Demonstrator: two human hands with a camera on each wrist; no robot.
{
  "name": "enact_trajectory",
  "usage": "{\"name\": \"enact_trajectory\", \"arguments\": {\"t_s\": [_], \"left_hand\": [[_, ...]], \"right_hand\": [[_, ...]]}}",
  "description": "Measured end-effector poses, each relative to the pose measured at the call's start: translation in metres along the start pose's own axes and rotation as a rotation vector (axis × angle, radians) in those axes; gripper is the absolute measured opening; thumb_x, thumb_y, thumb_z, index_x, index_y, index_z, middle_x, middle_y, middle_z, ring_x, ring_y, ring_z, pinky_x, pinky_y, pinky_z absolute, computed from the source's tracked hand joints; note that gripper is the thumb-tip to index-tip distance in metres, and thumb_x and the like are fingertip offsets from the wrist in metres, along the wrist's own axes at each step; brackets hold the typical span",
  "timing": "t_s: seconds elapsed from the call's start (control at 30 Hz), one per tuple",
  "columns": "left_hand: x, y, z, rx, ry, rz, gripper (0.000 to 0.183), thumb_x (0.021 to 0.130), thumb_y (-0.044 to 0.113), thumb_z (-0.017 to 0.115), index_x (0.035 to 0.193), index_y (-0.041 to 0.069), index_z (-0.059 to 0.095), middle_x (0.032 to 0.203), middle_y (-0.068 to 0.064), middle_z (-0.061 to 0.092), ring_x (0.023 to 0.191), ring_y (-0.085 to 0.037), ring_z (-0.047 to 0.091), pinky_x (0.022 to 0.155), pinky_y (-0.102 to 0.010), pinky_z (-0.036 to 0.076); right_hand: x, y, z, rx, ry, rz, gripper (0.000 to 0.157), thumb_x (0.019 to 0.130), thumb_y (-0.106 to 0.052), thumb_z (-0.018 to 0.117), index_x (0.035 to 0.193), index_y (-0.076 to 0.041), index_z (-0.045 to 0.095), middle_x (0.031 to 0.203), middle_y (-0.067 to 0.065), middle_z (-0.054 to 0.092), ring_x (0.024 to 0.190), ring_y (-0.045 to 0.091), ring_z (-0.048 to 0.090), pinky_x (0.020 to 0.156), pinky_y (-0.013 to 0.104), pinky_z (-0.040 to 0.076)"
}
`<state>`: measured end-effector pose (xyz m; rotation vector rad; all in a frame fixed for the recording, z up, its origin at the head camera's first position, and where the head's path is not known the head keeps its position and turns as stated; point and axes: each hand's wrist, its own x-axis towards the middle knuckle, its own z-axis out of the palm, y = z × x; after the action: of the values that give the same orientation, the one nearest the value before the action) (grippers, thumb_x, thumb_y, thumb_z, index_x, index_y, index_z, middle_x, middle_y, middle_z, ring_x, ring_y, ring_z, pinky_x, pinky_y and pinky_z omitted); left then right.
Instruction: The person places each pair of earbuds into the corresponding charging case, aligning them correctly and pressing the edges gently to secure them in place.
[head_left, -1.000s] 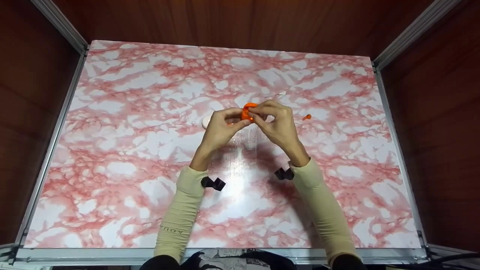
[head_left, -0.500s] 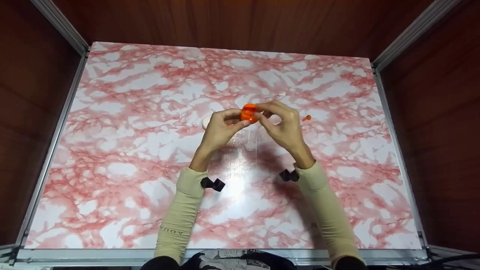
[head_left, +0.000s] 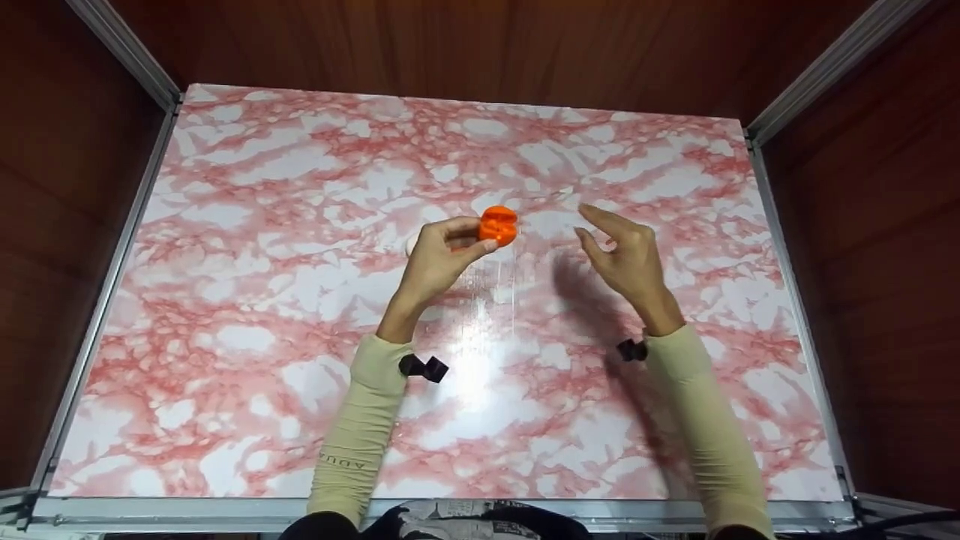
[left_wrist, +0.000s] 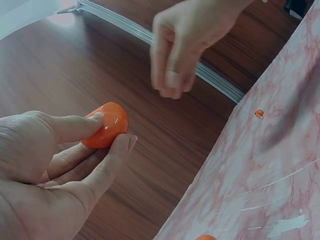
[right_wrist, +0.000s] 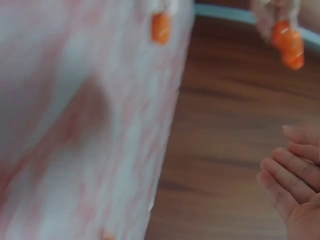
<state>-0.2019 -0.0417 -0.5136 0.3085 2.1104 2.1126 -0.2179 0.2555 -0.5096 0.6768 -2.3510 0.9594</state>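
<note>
My left hand (head_left: 442, 251) holds an orange earbud case (head_left: 499, 226) between thumb and fingers, above the table. Its rounded lid stands raised, and the inside faces me in the head view. From the left wrist view, the glossy outside of the case (left_wrist: 111, 126) shows with the thumb pressed on it. Off to the right, my right hand (head_left: 628, 259) is apart from the case and holds nothing, its thumb and fingers spread. A small orange earbud (left_wrist: 259, 114) lies on the table; in the head view the right hand hides it.
A white round thing (head_left: 410, 244) lies on the table, mostly behind my left hand. Another orange piece (right_wrist: 161, 28) lies near it. The table (head_left: 247, 420) has a red-and-white marbled top, with brown wood panels (head_left: 465, 52) at its back and sides.
My right hand has let go of the case and moved right, over where the loose earbud lay in view. The left hand stays in place, holding the case.
</note>
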Motion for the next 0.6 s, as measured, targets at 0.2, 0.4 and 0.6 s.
{"name": "enact_trajectory", "arguments": {"t_s": [0.2,0.4,0.6], "left_hand": [[0.000,0.001,0.001,-0.033,-0.007,-0.014,0.035,0.095,0.014,0.079,0.128,0.002,0.073,0.125,-0.019,0.074,0.118,-0.037,0.072,0.094,-0.030,0.063],[-0.002,0.002,-0.001,-0.027,0.010,-0.028,0.036,0.095,0.016,0.079,0.128,0.003,0.073,0.125,-0.017,0.075,0.116,-0.029,0.074,0.095,-0.030,0.063],[-0.003,0.001,-0.003,-0.021,0.013,-0.032,0.037,0.095,0.018,0.080,0.129,0.004,0.073,0.125,-0.016,0.075,0.116,-0.025,0.075,0.096,-0.031,0.063]], "right_hand": [[-0.014,0.036,-0.014,-0.110,-0.071,-0.023,0.032,0.094,-0.001,0.076,0.126,0.003,0.074,0.126,0.020,0.075,0.082,0.035,0.078,0.064,0.045,0.060],[-0.023,0.066,-0.023,-0.173,-0.199,-0.018,0.036,0.094,0.002,0.075,0.130,0.005,0.071,0.128,0.026,0.073,0.102,0.041,0.077,0.085,0.053,0.064],[-0.030,0.091,-0.022,-0.227,-0.298,-0.027,0.025,0.096,0.001,0.073,0.121,0.004,0.074,0.115,0.022,0.077,0.093,0.038,0.078,0.081,0.053,0.064]]}}
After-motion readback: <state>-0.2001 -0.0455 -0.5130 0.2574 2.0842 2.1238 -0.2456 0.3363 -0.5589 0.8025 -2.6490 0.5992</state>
